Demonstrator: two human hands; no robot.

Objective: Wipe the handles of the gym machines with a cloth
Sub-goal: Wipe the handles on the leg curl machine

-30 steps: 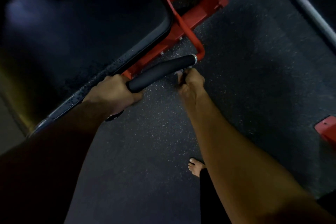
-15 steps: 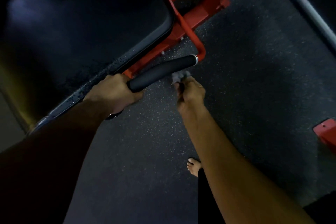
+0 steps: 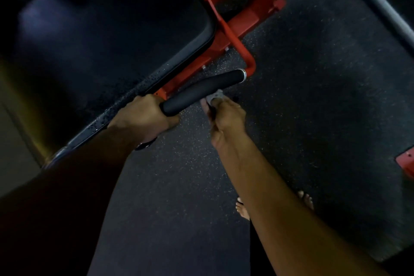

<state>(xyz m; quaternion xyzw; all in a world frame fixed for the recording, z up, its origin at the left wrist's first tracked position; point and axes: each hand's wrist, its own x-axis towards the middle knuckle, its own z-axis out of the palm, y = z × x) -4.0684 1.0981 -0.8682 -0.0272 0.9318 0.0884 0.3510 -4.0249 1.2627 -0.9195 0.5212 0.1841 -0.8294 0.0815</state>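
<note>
A black foam-covered handle juts from the red machine frame, slanting up to the right. My left hand grips the handle's lower end. Just below the handle's middle, my right hand pinches a small grey cloth; a bunched bit of it shows above the fingers, right under the grip. Most of the cloth is hidden inside the hand.
A black padded seat with water droplets along its edge fills the upper left. Dark speckled rubber floor lies below. A grey bar crosses the top right, a red frame piece sits at the right edge. My bare feet stand below.
My right hand has drawn back down the handle from near its capped end toward the middle, and the grey cloth now shows above the fingers. The left hand kept its grip.
</note>
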